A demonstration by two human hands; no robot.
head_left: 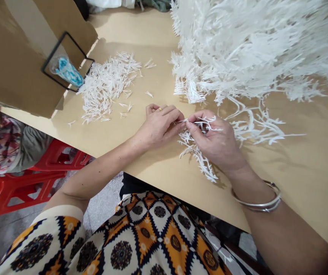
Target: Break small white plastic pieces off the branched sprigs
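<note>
Close to the table's front edge, my left hand and my right hand meet fingertip to fingertip. Both are closed in a pinch on a white branched sprig, which looks like plastic. Part of it pokes up over my right fingers and part hangs below them onto the table. What lies right between the fingertips is mostly hidden. To the right of my right hand lie more loose white branched sprigs. A heap of small white pieces lies beyond my left hand.
A big pile of white feathery strands covers the back right of the tan table. At left stands a cardboard box, with a black wire frame and a blue-and-white item in clear wrap. Beside red stools, another person's clothing shows.
</note>
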